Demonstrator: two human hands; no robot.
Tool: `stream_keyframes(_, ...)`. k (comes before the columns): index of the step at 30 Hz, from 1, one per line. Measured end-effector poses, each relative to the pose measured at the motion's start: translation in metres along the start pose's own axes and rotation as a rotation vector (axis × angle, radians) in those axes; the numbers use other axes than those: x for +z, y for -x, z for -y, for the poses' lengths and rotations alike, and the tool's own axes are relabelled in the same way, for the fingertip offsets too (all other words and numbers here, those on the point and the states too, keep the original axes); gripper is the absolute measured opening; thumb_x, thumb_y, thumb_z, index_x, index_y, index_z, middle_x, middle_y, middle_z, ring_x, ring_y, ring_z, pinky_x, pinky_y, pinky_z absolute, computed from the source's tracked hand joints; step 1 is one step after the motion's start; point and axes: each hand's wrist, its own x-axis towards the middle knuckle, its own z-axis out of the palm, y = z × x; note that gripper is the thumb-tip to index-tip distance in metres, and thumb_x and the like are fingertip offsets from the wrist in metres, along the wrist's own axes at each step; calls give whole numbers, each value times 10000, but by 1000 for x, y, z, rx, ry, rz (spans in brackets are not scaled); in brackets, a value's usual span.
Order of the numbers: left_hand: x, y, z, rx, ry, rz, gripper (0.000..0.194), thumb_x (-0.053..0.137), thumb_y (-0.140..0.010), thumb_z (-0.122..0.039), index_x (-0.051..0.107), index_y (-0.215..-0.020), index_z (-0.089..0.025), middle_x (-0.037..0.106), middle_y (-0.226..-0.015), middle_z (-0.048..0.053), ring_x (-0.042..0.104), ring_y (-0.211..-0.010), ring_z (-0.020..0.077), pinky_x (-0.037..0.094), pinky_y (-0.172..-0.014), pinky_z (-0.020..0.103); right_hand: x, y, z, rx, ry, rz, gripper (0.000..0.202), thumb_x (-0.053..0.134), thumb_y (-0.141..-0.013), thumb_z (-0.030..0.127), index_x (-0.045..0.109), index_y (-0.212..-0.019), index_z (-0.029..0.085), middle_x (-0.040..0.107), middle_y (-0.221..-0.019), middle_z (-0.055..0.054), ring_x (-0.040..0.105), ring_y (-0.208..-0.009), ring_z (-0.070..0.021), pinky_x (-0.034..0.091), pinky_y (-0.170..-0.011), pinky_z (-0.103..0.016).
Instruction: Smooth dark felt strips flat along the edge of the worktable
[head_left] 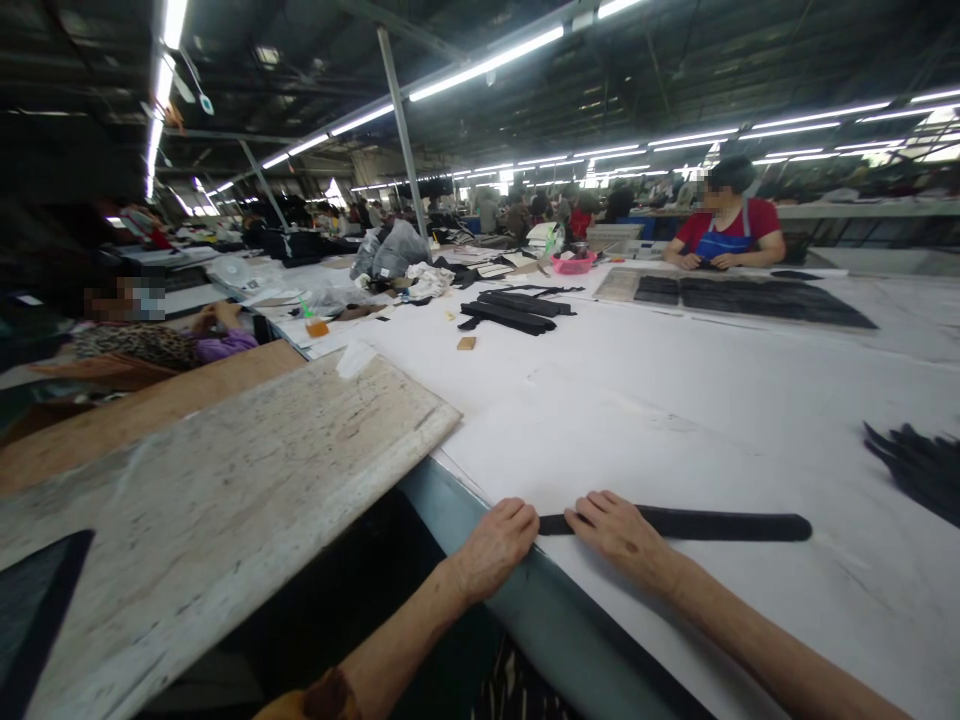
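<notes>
Any print on the items across the white worktop [712, 400] is too small to read. The black strip [731, 525] lies flat near the worktop's edge, its long axis running left to right across the view, almost level. Its rounded end points right; its other end is hidden at the left hand [496, 545].

The left hand's fingers are together and curled at the strip, by the edge; whether that grip clamps it cannot be told. The right hand [619, 530] rests on the strip with fingers bent and close together, its thumb hidden, so its grip cannot be told either. Most of the visible strip extends to the right of this hand.

Black pieces [517, 308] and a small tan block [466, 343] lie farther back, and a dark bundle [919, 470] lies at the right.
</notes>
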Motion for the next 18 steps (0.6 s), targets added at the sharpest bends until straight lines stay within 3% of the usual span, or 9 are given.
stream_keyframes(6,1,16,6,-79,92,-24,290,425,-831,-41,506,-1103,-105,574,-970,93,509,-905,219,471,-854,352,-2,0,-1,-12,16,19,241,504,-778,9,574,-987,107,526,-812,-48,470,-728,-187,355,-656,-322)
stream_keyframes(9,4,26,4,-197,187,-97,381,387,-756,31,544,-1064,-129,585,-1034,94,518,-965,214,467,-890,361,-2,5,-3,-6,16,30,263,495,-775,6,571,-1006,107,533,-825,-52,477,-739,-190,363,-665,-327)
stream_keyframes(12,5,34,-2,-413,386,-291,403,313,-736,47,594,-947,-151,594,-1067,92,530,-1004,202,458,-900,364,-4,8,-3,-4,6,27,289,474,-774,-8,566,-1018,118,539,-828,-50,479,-735,-186,365,-666,-326)
stream_keyframes(15,1,35,-9,-712,678,-488,288,329,-836,-93,604,-894,-158,618,-955,69,566,-894,190,464,-820,334,-6,1,3,-21,4,21,303,467,-773,-20,564,-1022,123,543,-840,-50,479,-741,-184,363,-673,-324)
stream_keyframes(18,-1,29,-12,-982,915,-453,313,391,-873,-359,593,-743,-159,570,-681,13,535,-661,169,427,-622,282,-6,-13,13,-41,-6,31,272,500,-775,-7,563,-1006,123,540,-846,-46,479,-750,-186,363,-683,-326)
